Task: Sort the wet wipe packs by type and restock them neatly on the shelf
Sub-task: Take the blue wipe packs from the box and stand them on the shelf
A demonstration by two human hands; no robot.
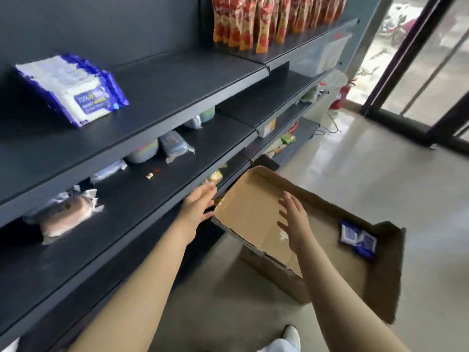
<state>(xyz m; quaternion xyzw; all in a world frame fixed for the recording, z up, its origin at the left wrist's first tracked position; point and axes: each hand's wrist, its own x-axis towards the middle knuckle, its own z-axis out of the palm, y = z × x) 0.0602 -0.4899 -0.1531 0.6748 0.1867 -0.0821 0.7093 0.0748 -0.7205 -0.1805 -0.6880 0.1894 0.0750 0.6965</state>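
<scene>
Wet wipe packs (73, 90): blue and white, leaning in a small stack at the left of the upper shelf (177, 82), tilted back toward the rear panel.
Single pack (357, 240): the same blue-and-white kind, lying inside the cardboard box (248, 207) at its right end.
Cardboard box: open on the floor (380, 174) just beside the shelving, with one broad flap raised toward the shelves.
Left hand (198, 204): stretched out over the front edge of the lower shelf (152, 199), just beside the flap's left edge; contact with the flap cannot be told.
Left grip: fingers straight and close together, holding nothing.
Right hand (295, 224): over the raised flap, palm facing it.
Right grip: fingers spread apart, holding nothing.
Lower shelf: a pinkish wrapped pack (66, 217) at the left, with pale blue packs (175, 144) further along, tucked under the upper shelf.
Top right: a row of red-and-orange pouches (266, 19) standing upright.
Bottom edge: a white shoe (291, 336) on the floor.
</scene>
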